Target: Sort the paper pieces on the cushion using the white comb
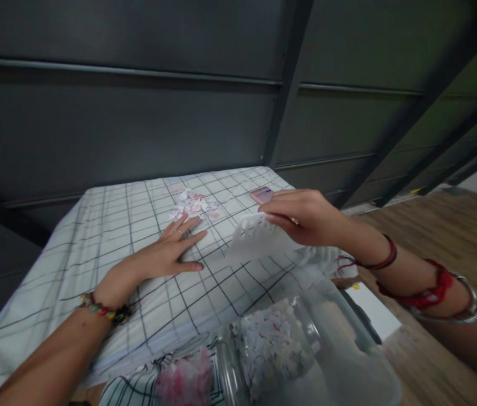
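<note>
My left hand (181,242) lies with its fingers spread on a white checked cloth (107,225). Its fingertips reach the near edge of a small heap of white and pale pink paper scraps (196,204). To the right, my right hand (306,214) pinches the upper edge of a thin white sheet (255,239), partly see-through, with small dark marks or slits along its top. The sheet hangs just over the cloth, and I cannot tell whether it is a bag. Just behind the right hand's fingers is a phone (261,195), partly covered by them.
A clear plastic bin (348,338) stands at the near edge, with a clear pack of white paper bits (272,338) and pink pieces (188,378) beside it. A white box (374,310) sits lower right. Dark metal panels (137,124) rise behind the cloth.
</note>
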Demonstrator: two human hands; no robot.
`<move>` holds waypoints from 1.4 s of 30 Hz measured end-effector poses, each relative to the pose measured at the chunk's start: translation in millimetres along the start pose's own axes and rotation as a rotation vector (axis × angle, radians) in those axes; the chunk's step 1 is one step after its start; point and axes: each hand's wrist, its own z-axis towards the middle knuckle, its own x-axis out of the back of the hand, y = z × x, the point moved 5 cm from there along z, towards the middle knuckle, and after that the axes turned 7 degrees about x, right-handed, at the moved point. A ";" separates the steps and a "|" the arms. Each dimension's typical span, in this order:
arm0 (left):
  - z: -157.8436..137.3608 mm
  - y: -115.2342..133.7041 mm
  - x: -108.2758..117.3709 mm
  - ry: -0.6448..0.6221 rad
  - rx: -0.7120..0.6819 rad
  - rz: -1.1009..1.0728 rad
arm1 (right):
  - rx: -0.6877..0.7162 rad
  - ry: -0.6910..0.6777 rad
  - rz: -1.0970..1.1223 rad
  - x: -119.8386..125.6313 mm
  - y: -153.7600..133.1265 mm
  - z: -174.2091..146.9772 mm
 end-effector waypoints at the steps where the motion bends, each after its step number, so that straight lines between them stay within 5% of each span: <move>1: -0.2 -1.7 1.1 0.005 0.019 0.011 | -0.015 0.023 -0.042 -1.1 8.7 5.8; 10: -3.7 -26.9 6.3 0.086 0.290 0.077 | -0.246 -0.063 -0.228 -44.9 65.6 68.9; 21: -9.2 -48.1 4.4 0.176 0.473 0.098 | -0.135 -0.051 -0.170 -95.0 77.0 79.7; 34: -11.9 -51.6 -2.2 0.182 0.451 0.049 | -0.144 0.106 -0.261 -84.0 102.6 42.3; 42: -9.9 -39.1 0.7 0.059 0.408 -0.042 | -0.077 0.147 -0.348 -76.0 116.1 33.9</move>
